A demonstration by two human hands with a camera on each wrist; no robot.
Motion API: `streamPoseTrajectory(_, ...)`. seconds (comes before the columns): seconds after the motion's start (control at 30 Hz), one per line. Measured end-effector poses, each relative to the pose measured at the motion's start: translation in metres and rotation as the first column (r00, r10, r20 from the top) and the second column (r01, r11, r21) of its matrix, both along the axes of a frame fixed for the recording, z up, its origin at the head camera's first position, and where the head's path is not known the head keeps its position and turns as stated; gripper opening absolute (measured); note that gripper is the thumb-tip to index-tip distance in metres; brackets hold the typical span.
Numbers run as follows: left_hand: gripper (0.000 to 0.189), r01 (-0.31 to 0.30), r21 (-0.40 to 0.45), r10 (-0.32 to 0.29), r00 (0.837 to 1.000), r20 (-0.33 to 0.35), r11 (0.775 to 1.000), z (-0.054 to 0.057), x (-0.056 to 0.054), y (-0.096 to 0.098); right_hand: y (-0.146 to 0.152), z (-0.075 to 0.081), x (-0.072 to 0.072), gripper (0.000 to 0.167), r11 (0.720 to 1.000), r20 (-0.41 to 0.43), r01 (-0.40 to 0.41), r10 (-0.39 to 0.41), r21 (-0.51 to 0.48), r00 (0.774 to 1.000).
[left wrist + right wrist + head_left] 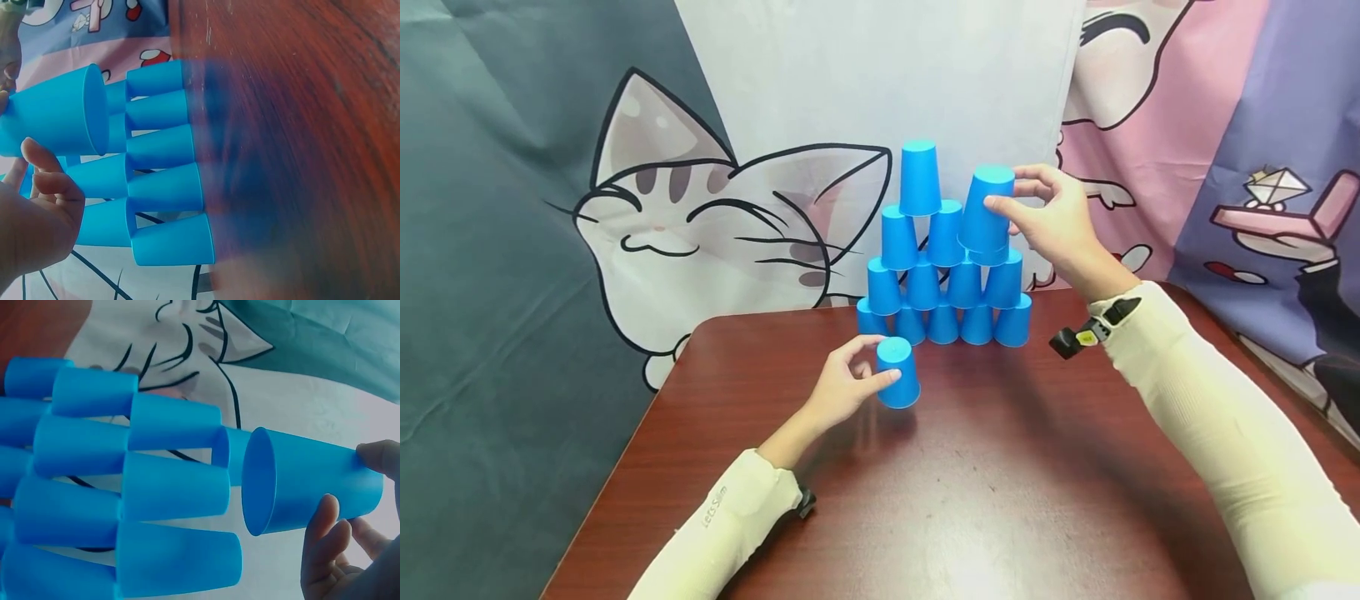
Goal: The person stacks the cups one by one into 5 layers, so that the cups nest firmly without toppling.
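Note:
Upside-down blue plastic cups form a pyramid point(943, 323) at the table's far side, with a single cup point(919, 179) standing on its third row at the left. My right hand point(1056, 221) pinches another blue cup point(312, 481), mouth down, beside that top cup. In the right wrist view, a gap separates this held cup from the third-row cups point(178, 559). Lower and nearer, my left hand point(841, 387) holds a blue cup point(898, 375) between thumb and fingers, mouth down, in front of the bottom row. The held right cup partly hides the pyramid's right side.
The brown wooden table point(955, 483) extends toward me from the pyramid. Directly behind it hangs a cloth backdrop point(880, 67) printed with cartoon cats. Dark wrist straps point(1097, 329) sit on both pale sleeves.

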State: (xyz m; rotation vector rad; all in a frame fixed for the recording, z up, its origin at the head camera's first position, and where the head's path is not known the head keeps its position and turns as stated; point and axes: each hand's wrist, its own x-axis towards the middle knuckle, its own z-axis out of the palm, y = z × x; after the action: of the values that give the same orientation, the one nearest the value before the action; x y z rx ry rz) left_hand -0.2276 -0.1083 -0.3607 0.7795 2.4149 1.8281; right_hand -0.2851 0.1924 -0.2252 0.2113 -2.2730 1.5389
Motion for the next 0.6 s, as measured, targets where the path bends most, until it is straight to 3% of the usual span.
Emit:
streamPoseTrajectory(0.23,0.045,-0.002,0.002,0.002,1.0,-0.006,1.0,0.0,-0.001,0.0,-0.003,0.016,-0.024,0.063,0.999,0.034,0.041,-0.042,0.033,0.999)
streamPoseTrajectory(0.57,0.046,0.006,-0.007,-0.006,1.0,0.028,1.0,-0.002,-0.004,0.002,-0.007,0.03,-0.054,0.063,0.989,-0.001,0.112,-0.113,0.096,0.994)
streamPoseTrajectory(0.6,0.047,0.007,-0.006,-0.007,1.0,0.029,1.0,-0.006,-0.007,0.002,-0.007,0.031,-0.056,0.063,0.989,0.005,0.113,-0.114,0.096,0.993)
